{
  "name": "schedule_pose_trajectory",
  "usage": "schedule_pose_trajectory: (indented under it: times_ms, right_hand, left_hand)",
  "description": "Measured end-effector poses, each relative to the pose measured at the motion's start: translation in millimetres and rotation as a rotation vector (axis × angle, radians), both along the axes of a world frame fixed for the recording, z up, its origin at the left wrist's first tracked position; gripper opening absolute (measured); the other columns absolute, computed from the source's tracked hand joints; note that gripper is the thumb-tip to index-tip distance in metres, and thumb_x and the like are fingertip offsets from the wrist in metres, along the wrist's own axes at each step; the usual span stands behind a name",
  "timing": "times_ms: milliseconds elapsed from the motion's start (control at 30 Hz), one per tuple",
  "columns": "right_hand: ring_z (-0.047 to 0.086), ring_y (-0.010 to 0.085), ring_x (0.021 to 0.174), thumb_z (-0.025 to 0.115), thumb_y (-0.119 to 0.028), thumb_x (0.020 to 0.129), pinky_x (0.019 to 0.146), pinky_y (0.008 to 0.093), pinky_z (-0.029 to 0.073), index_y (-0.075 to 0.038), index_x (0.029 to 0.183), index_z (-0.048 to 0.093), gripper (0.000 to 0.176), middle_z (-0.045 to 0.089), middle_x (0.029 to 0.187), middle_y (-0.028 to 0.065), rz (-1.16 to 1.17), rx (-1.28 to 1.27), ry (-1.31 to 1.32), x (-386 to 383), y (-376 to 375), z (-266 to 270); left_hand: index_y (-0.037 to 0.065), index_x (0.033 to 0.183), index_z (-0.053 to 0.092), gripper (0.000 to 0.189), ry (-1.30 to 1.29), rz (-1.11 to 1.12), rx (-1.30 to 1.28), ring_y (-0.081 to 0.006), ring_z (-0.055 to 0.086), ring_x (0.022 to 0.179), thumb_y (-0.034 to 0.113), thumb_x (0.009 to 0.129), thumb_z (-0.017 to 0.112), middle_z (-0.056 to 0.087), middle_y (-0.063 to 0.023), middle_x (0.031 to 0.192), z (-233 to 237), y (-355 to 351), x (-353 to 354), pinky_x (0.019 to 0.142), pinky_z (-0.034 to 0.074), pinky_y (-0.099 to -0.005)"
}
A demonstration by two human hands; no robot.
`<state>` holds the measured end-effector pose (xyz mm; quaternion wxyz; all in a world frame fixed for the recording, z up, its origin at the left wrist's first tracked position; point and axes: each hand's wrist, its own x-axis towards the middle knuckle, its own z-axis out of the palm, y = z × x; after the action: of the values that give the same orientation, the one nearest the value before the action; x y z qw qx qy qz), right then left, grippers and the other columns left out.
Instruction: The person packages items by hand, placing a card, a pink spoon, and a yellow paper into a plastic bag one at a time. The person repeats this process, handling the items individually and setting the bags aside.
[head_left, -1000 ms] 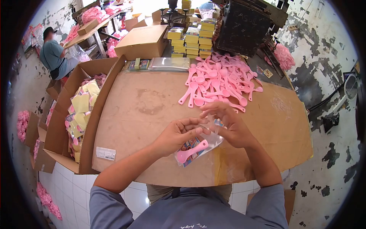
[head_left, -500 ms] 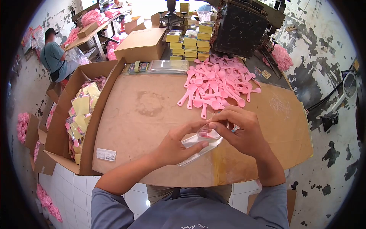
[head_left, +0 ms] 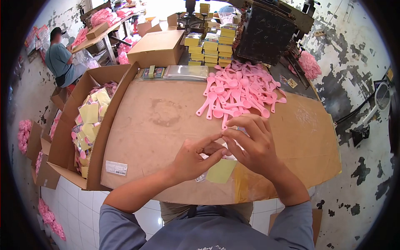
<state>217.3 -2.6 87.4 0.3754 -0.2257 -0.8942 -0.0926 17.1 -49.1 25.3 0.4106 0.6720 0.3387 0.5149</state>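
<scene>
Over the front half of the cardboard-covered table (head_left: 166, 141), my left hand (head_left: 196, 156) pinches the edge of a clear plastic bag (head_left: 201, 178). My right hand (head_left: 254, 146) meets it at the bag's top, thumb and forefinger pressed together. A pale yellow card (head_left: 221, 171) shows below the fingers; whether it is fully inside the bag cannot be made out. Just beyond my hands lies a heap of pink plastic spoons (head_left: 239, 89). My fingers partly hide the bag.
An open carton (head_left: 108, 137) of filled packets stands at the left. Behind are clear bags (head_left: 186, 72), a closed box (head_left: 156, 48), stacked yellow-edged cards (head_left: 210, 46) and a black machine (head_left: 264, 35). A person (head_left: 60, 60) sits at the far left.
The bag has turned so that the yellow card now shows below my hands. My right hand has shifted slightly left, with its fingers raised. The view has moved slightly.
</scene>
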Motion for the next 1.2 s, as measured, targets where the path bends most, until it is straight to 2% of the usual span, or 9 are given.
schedule_pose_trajectory:
  times_ms: [300, 400, 500, 633, 700, 767, 967, 1067, 1200]
  right_hand:
    - [0.061, 0.0226, 0.104, 0.075, -0.013, 0.076, 0.092, 0.0376, 0.044, -0.003, 0.093, 0.067, 0.021, 0.062, 0.101, 0.0058, -0.092, 0.183, -0.292, -4.0, -2.4, 7.5]
    - [0.061, 0.0239, 0.101, 0.07, -0.004, 0.075, 0.089, 0.038, 0.045, -0.007, 0.089, 0.064, 0.015, 0.062, 0.1, 0.006, -0.065, 0.02, -0.184, -2.8, 4.3, 11.9]
    - [0.061, 0.0201, 0.099, 0.069, -0.012, 0.084, 0.087, 0.0378, 0.047, -0.006, 0.095, 0.062, 0.014, 0.061, 0.098, 0.0068, -0.084, -0.229, 0.062, 23.0, 24.7, 13.7]
    - [0.054, 0.0073, 0.068, 0.058, -0.017, 0.101, 0.06, 0.024, 0.043, -0.008, 0.096, 0.061, 0.01, 0.057, 0.085, 0.0001, 0.061, -1.29, 0.431, 113.7, 55.3, 27.5]
    - [0.048, 0.0055, 0.057, 0.055, -0.017, 0.103, 0.052, 0.0204, 0.037, -0.01, 0.104, 0.061, 0.01, 0.054, 0.078, -0.0021, 0.238, -1.349, 0.65, 196.9, 92.3, 6.6]
    - [0.061, 0.0139, 0.073, 0.059, -0.011, 0.099, 0.066, 0.0283, 0.05, -0.007, 0.119, 0.06, 0.02, 0.062, 0.09, 0.0052, 0.067, -1.205, 0.781, 255.2, 126.4, -9.9]
    - [0.057, 0.0344, 0.123, 0.064, 0.001, 0.089, 0.107, 0.0487, 0.042, -0.005, 0.14, 0.055, 0.053, 0.061, 0.128, 0.0224, -1.139, -0.055, -0.121, 284.1, 109.0, -75.8]
    - [0.065, 0.0283, 0.109, 0.064, -0.003, 0.091, 0.095, 0.0427, 0.049, -0.004, 0.132, 0.062, 0.041, 0.067, 0.126, 0.0137, -0.881, -0.131, -0.008, 210.5, 78.1, -36.2]
    - [0.064, 0.0163, 0.084, 0.073, -0.013, 0.092, 0.076, 0.0317, 0.05, -0.006, 0.128, 0.067, 0.037, 0.068, 0.093, 0.0044, -0.305, -0.822, 0.233, 106.2, 30.2, -8.1]
  left_hand:
    - [-0.005, 0.133, 0.061, 0.045, 0.342, 0.108, 0.184, -0.0187, 0.076, 0.077, 0.003, 0.091, 0.073, 0.077, -0.0139, 0.09, -0.7, -3.5, -0.9, 0.071, 0.061, -0.0306]
    - [-0.002, 0.132, 0.063, 0.04, 0.395, 0.098, 0.202, -0.02, 0.076, 0.072, 0.006, 0.094, 0.071, 0.077, -0.0134, 0.087, 4.7, -4.8, 0.6, 0.066, 0.06, -0.0325]
    - [-0.003, 0.132, 0.063, 0.038, 0.308, 0.006, 0.072, -0.0176, 0.077, 0.085, 0.003, 0.095, 0.069, 0.079, -0.0145, 0.096, 15.9, -0.7, -4.6, 0.079, 0.062, -0.0308]
    - [-0.002, 0.135, 0.061, 0.036, 0.009, -0.073, -0.225, -0.0167, 0.075, 0.099, 0.005, 0.1, 0.067, 0.078, -0.0146, 0.105, 7.9, 4.9, -5.8, 0.088, 0.06, -0.0306]
    - [-0.004, 0.136, 0.059, 0.037, -0.107, -0.104, -0.338, -0.0164, 0.073, 0.104, 0.006, 0.101, 0.066, 0.077, -0.0154, 0.109, 7.0, 8.2, -6.8, 0.092, 0.059, -0.0302]
    - [-0.005, 0.138, 0.057, 0.039, -0.198, -0.123, -0.41, -0.0162, 0.072, 0.107, 0.008, 0.102, 0.065, 0.076, -0.0168, 0.112, 6.4, 9.1, -6.2, 0.095, 0.057, -0.0297]
    - [-0.003, 0.138, 0.059, 0.039, -0.15, -0.076, -0.39, -0.0119, 0.071, 0.103, 0.01, 0.102, 0.066, 0.078, -0.0125, 0.108, 4.5, 13.1, -5.2, 0.092, 0.057, -0.0283]
    - [-0.008, 0.138, 0.055, 0.042, -0.169, -0.041, -0.433, -0.0155, 0.073, 0.101, 0.007, 0.101, 0.067, 0.077, -0.0174, 0.109, 4.1, 15.8, -2.5, 0.091, 0.059, -0.029]
    - [-0.007, 0.135, 0.058, 0.038, -0.199, -0.021, -0.39, -0.0165, 0.073, 0.1, 0.006, 0.101, 0.067, 0.077, -0.0179, 0.107, -2.1, 14.9, -0.1, 0.089, 0.06, -0.0295]
